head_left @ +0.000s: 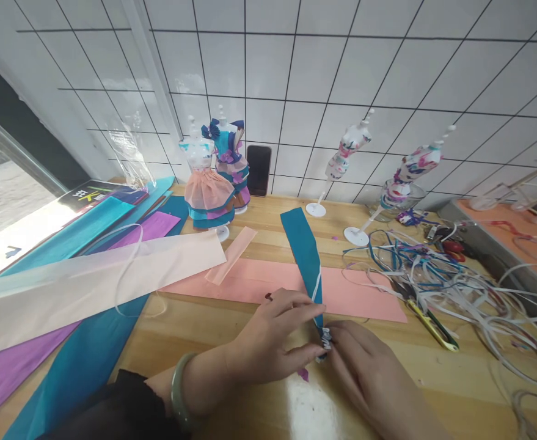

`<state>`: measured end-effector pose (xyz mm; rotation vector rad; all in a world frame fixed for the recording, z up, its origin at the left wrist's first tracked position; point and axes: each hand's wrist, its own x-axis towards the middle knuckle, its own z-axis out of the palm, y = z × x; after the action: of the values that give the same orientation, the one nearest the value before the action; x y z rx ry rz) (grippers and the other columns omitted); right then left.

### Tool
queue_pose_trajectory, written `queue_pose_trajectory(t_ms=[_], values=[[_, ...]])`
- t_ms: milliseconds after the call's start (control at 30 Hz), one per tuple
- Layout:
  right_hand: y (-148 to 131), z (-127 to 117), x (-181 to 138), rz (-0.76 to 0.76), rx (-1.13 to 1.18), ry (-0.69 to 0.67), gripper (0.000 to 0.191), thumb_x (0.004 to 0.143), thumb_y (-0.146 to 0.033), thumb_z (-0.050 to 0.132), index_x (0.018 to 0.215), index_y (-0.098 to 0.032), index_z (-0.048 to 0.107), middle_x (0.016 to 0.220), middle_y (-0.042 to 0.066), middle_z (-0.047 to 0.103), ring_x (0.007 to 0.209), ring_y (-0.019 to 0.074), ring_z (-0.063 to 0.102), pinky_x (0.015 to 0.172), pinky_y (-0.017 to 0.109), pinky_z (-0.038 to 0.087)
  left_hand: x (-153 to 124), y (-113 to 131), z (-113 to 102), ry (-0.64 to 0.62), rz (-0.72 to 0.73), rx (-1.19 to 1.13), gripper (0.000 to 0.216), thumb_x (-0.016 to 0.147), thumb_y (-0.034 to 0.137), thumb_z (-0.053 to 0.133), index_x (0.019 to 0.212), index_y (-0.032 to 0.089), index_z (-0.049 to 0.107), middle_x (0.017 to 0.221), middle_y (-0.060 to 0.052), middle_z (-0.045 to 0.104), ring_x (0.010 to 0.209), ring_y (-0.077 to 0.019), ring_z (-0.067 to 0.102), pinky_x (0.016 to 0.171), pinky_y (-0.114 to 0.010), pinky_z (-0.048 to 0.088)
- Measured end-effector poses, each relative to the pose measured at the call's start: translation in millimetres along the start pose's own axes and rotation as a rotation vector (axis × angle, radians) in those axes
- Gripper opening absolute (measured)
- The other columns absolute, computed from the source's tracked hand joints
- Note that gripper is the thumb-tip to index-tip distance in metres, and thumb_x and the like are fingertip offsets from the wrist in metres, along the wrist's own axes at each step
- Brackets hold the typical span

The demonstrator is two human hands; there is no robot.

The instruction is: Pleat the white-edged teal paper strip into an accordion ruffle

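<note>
A teal paper strip [301, 238] stands up at a slant from my hands, its lower end crumpled into tight folds with a thin white tape [316, 284] running along it. My right hand [364, 360] is closed, pinching the gathered end [325, 338] from the right. From the left, my left hand [277, 333] has its thumb against the same folds, and its index finger lies across the strip and tape above. The thumb and index finger are curved around the strip. A pink paper band [360, 293] lies flat beyond my hands, partly behind the teal strip.
Two dressed mini mannequins [208, 195] stand left of a phone [259, 170]; two paint-marked mannequins [348, 146] lean at right. A tangle of ribbons [433, 275] and yellow-handled scissors [433, 327] lie at right. A pale paper strip [158, 269] covers teal and purple ones at left.
</note>
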<state>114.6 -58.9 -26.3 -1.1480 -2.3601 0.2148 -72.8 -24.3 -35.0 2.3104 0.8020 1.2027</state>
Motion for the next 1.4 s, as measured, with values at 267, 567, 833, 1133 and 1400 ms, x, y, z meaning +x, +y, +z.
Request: queue_pose_trajectory(t_ms=[267, 567, 833, 1133, 1400], values=[[-6.8, 2.3, 3.0, -0.105, -0.179, 0.01, 0.03, 0.093, -0.023, 0.03, 0.083, -0.015, 0.057, 0.074, 0.008, 0.063, 0.063, 0.0194, 0.058, 0.055, 0.032, 0.045, 1.0, 0.9, 1.7, -0.064, 0.176, 0.133, 0.022, 0.079, 0.032, 0.058, 0.092, 0.014, 0.058, 0.08, -0.005, 0.066, 0.073, -0.0137, 0.058, 0.069, -0.028, 0.044], [-4.8, 0.4, 1.3, 0.035, -0.093, 0.06, 0.02, 0.086, -0.024, 0.048, 0.104, -0.016, 0.053, 0.095, 0.011, 0.063, 0.086, 0.0211, 0.059, 0.073, 0.037, 0.048, 2.6, -0.7, 1.5, 0.034, 0.03, -0.018, 0.006, 0.08, 0.016, 0.054, 0.08, 0.015, 0.06, 0.073, -0.004, 0.067, 0.066, -0.0117, 0.058, 0.065, -0.027, 0.045], [-5.4, 6.3, 0.5, 0.116, -0.049, 0.163, 0.028, 0.082, -0.026, 0.054, 0.108, -0.014, 0.054, 0.1, 0.013, 0.059, 0.094, 0.0232, 0.057, 0.078, 0.039, 0.049, 3.0, -0.7, -0.6, 0.16, -0.11, -0.068, 0.005, 0.076, 0.014, 0.059, 0.079, 0.016, 0.062, 0.071, -0.003, 0.067, 0.067, -0.0127, 0.06, 0.065, -0.025, 0.047], [-4.0, 5.6, -0.3, 0.129, 0.002, 0.218, 0.02, 0.085, -0.015, 0.048, 0.101, -0.017, 0.058, 0.097, 0.012, 0.058, 0.091, 0.0217, 0.056, 0.076, 0.039, 0.048, 4.3, -1.6, -1.2, 0.191, -0.188, -0.109, 0.005, 0.077, 0.015, 0.058, 0.079, 0.017, 0.063, 0.074, -0.004, 0.068, 0.069, -0.0128, 0.062, 0.065, -0.025, 0.049], [-5.8, 7.3, 1.1, 0.191, 0.035, 0.247, 0.023, 0.085, -0.02, 0.049, 0.106, -0.018, 0.056, 0.097, 0.011, 0.053, 0.089, 0.0218, 0.057, 0.073, 0.037, 0.05, 5.0, 0.1, -1.0, 0.214, -0.202, -0.124, 0.005, 0.076, 0.015, 0.059, 0.078, 0.017, 0.063, 0.072, -0.004, 0.068, 0.067, -0.0132, 0.063, 0.065, -0.025, 0.05]])
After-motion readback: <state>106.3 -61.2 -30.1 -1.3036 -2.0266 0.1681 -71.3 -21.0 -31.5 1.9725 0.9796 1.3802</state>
